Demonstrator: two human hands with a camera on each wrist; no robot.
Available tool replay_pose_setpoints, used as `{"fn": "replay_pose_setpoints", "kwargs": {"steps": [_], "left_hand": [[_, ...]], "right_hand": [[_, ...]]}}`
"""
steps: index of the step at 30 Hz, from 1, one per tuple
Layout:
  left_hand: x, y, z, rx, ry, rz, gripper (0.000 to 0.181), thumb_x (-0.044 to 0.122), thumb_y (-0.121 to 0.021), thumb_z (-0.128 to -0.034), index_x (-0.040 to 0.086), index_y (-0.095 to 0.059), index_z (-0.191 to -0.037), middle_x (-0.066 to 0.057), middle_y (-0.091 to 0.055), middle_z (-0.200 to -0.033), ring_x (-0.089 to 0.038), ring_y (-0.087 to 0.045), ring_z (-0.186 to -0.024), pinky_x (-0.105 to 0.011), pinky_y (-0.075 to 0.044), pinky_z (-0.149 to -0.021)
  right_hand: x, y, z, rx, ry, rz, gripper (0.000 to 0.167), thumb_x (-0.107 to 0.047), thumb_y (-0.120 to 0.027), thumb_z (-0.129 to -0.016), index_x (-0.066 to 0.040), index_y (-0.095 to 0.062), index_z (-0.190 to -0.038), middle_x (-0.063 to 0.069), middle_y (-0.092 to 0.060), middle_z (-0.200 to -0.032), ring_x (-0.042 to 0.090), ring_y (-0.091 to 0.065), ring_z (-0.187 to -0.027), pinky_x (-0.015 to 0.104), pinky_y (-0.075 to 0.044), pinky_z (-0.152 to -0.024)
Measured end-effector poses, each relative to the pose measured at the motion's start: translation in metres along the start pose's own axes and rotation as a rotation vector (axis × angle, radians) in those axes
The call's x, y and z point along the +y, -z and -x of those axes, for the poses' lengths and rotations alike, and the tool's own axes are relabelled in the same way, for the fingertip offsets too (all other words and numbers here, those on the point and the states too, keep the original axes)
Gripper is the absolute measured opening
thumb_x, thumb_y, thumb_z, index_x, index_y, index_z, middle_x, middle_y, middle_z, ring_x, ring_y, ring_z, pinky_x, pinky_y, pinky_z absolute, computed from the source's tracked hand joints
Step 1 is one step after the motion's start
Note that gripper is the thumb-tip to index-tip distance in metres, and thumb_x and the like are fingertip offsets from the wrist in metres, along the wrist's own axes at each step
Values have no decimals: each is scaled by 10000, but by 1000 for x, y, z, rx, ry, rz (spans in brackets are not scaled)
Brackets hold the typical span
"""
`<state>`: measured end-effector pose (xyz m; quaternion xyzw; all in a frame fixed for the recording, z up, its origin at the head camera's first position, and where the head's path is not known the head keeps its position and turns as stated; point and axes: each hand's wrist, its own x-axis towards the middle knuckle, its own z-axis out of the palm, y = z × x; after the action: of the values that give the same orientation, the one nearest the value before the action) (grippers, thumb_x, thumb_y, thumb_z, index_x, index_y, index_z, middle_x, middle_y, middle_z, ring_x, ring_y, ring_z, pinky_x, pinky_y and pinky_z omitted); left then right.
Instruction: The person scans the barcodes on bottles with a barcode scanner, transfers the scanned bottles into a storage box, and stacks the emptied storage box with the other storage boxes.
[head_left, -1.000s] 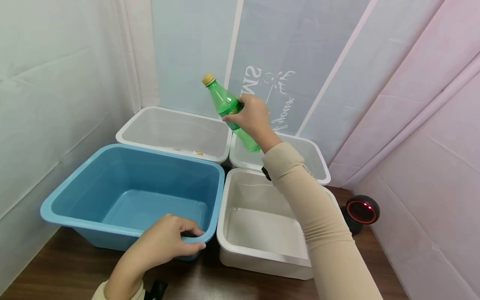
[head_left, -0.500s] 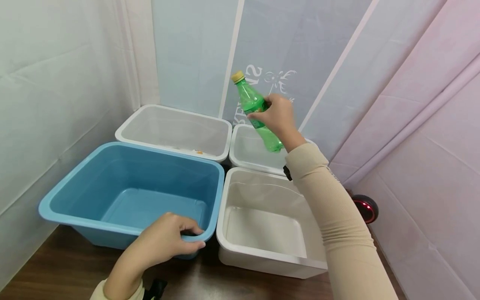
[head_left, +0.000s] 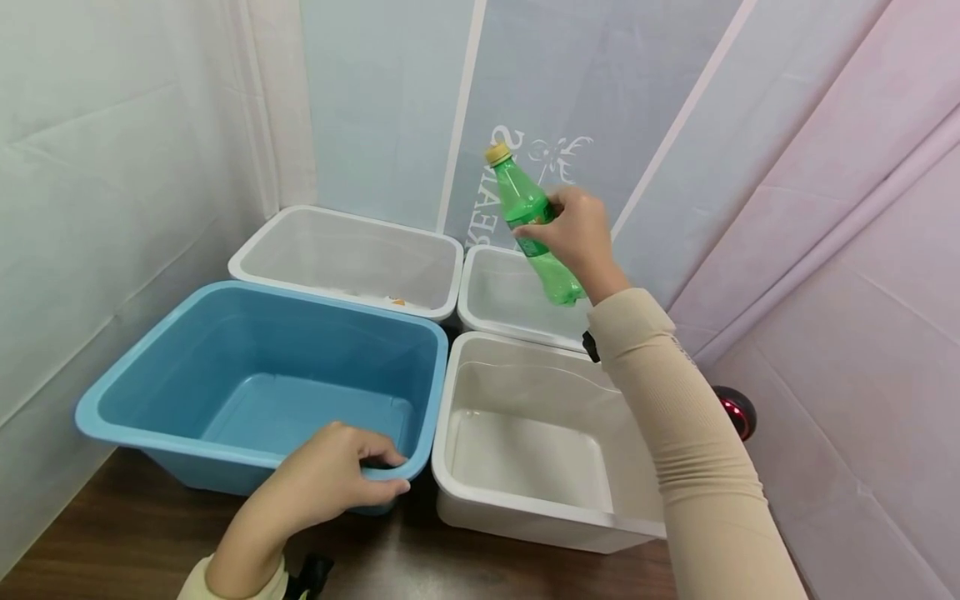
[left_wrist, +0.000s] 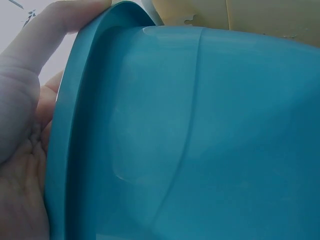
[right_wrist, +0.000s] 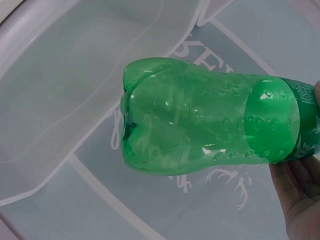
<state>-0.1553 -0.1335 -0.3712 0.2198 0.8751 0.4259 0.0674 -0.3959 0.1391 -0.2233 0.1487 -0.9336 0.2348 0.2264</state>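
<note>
My right hand [head_left: 581, 229] grips a green plastic bottle [head_left: 557, 279] with a yellow cap round its labelled middle. The bottle tilts, cap up and to the left, over the back right white bin [head_left: 498, 287]. Its clear green base [right_wrist: 170, 117] fills the middle of the right wrist view, and no liquid is discernible inside. At the near right corner of a blue tub [head_left: 300, 342], my left hand [head_left: 330, 467] holds the rim, thumb outside and fingers over the inner edge. The left wrist view has the tub's outer wall [left_wrist: 200, 125] close up; some fingers are hidden behind the rim.
A front right off-white bin [head_left: 525, 458] stands beside the blue tub. The back left white bin [head_left: 352, 258] has a small orange and white scrap [head_left: 397, 301] in it. A black round device [head_left: 738, 412] with red lights sits at the right. Curtains [head_left: 382, 108] enclose the dark wooden surface [head_left: 450, 558].
My right hand has carried the green bottle to the right across the back right bin, slowing in the last half second. The left hand keeps its place on the tub rim.
</note>
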Motion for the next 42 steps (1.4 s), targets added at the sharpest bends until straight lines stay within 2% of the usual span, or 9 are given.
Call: {"fn": "replay_pose_setpoints", "kwargs": {"steps": [12,21,36,42], "left_hand": [[0,-1,0,3,-3,-4,183,355,-790,-830,220,-784,-953,126,-749,-895,44,-529,-680,-204,-454,-626],[1,-2,0,5,-6,-6,194,359,-788,-832,213,-784,-960,116,-754,-912,45,-525,-680,-204,-453,-632],[4,-2,-1,-11,8,-4,179,353,-792,-829,223,-784,-952,136,-748,-897,47,-546,-715,-206,-459,-644],[6,-1,-1,-23,18,7,199,362,-786,-835,211,-785,-965,127,-750,-905,51,-556,-727,-205,-467,-651]], "right_hand": [[15,1,6,-26,-43,27,550,-350,-886,-732,18,-709,-1100,180,-718,-1032,295,-625,-949,423,-523,-834],[26,0,11,-64,-74,54,564,-372,-874,-745,16,-707,-1119,181,-723,-1029,293,-636,-920,427,-527,-829],[43,-13,17,-95,-79,62,528,-387,-882,-725,8,-715,-1035,163,-712,-961,280,-603,-860,420,-504,-777],[46,-13,16,-124,-92,61,555,-376,-874,-743,11,-698,-1099,179,-714,-1019,296,-626,-898,434,-518,-807]]}}
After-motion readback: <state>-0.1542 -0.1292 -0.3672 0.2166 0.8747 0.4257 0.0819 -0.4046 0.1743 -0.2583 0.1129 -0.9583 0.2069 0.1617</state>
